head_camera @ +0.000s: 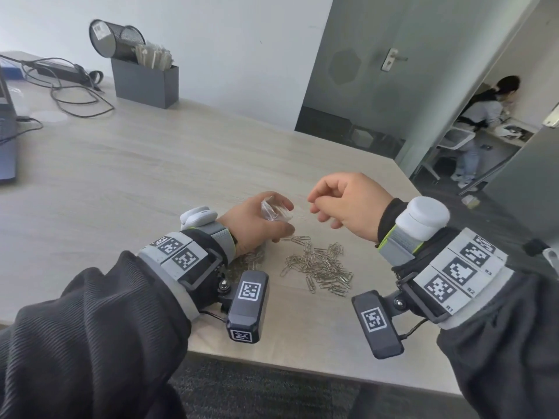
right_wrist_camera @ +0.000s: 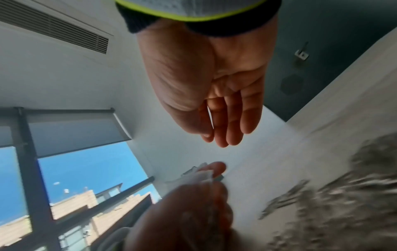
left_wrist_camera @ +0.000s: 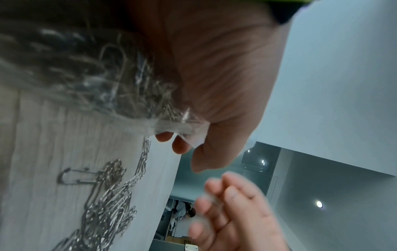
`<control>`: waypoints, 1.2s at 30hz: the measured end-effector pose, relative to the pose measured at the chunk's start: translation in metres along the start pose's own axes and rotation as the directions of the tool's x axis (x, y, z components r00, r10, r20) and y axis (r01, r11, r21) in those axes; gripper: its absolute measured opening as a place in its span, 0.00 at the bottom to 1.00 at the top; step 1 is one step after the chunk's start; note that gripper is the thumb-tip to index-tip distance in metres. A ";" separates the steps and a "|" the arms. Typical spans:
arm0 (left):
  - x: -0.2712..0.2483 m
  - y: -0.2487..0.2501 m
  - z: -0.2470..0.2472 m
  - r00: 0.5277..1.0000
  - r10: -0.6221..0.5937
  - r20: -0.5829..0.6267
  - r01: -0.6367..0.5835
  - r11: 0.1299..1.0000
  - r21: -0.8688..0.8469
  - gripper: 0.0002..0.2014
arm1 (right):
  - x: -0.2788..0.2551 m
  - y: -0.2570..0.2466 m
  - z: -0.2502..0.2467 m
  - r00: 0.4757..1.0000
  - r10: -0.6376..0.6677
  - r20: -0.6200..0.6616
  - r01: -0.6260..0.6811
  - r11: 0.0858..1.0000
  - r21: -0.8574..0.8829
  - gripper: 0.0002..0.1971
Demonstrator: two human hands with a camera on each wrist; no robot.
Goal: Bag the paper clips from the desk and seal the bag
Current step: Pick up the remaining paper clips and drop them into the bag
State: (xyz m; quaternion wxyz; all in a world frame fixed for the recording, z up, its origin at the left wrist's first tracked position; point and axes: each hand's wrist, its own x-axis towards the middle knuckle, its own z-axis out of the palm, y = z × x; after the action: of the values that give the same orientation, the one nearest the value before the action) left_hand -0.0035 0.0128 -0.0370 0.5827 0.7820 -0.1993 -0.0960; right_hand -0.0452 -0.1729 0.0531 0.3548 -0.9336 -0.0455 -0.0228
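My left hand (head_camera: 257, 225) grips a small clear plastic bag (head_camera: 274, 211) just above the desk (head_camera: 151, 164), with the bag's mouth facing the right hand. The left wrist view shows several paper clips inside the bag (left_wrist_camera: 96, 81). A loose pile of silver paper clips (head_camera: 320, 267) lies on the desk between my wrists, below the bag, and is also seen in the left wrist view as paper clips (left_wrist_camera: 107, 203). My right hand (head_camera: 329, 201) hovers just right of the bag's mouth. Its fingers (right_wrist_camera: 232, 118) are loose and nearly straight, with nothing seen in them.
A grey box (head_camera: 145, 83) with a tipped mesh cup (head_camera: 116, 37) stands at the back of the desk. Cables and a power adapter (head_camera: 60, 71) lie back left, and a laptop (head_camera: 6, 131) is at the left edge. A person (head_camera: 478, 122) sits beyond the open door.
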 end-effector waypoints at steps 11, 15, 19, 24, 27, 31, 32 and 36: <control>-0.001 0.001 0.000 1.000 -0.011 -0.015 0.011 1.000 -0.020 0.18 | -0.024 0.065 -0.018 0.894 0.356 0.271 -0.095 0.744 -0.662 0.43; 0.001 -0.001 0.000 1.000 -0.016 -0.002 0.016 0.999 -0.032 0.21 | -0.029 0.061 -0.013 0.881 0.331 0.338 -0.037 0.760 -0.648 0.48; 0.002 -0.003 0.000 1.000 -0.008 0.000 0.008 0.999 -0.045 0.22 | -0.031 0.052 -0.001 0.906 0.237 0.352 0.020 0.806 -0.592 0.38; 0.001 -0.002 0.001 1.000 -0.010 -0.007 0.010 0.999 -0.051 0.22 | -0.027 0.048 -0.002 0.922 0.216 0.321 -0.010 0.843 -0.538 0.34; 0.001 -0.001 0.002 1.000 -0.005 -0.005 0.005 0.999 -0.050 0.18 | -0.024 0.051 -0.004 0.895 0.271 0.353 -0.010 0.805 -0.593 0.45; 0.001 0.000 0.002 1.000 -0.005 -0.004 0.005 0.999 -0.045 0.17 | -0.021 0.052 0.003 0.895 0.242 0.376 0.044 0.789 -0.613 0.44; 0.000 -0.001 0.001 1.000 -0.005 -0.005 0.005 0.999 -0.043 0.17 | -0.020 0.051 0.005 0.898 0.228 0.377 0.048 0.800 -0.598 0.41; 0.000 0.000 0.002 1.000 -0.005 -0.001 0.005 0.999 -0.044 0.17 | -0.016 0.050 0.011 0.922 0.147 0.358 0.079 0.834 -0.546 0.27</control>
State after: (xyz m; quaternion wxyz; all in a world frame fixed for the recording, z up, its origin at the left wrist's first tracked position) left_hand -0.0039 0.0111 -0.0380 0.5995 0.7696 -0.1949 -0.1015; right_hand -0.0557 -0.2044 0.0107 0.0554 -0.9822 -0.0889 0.1556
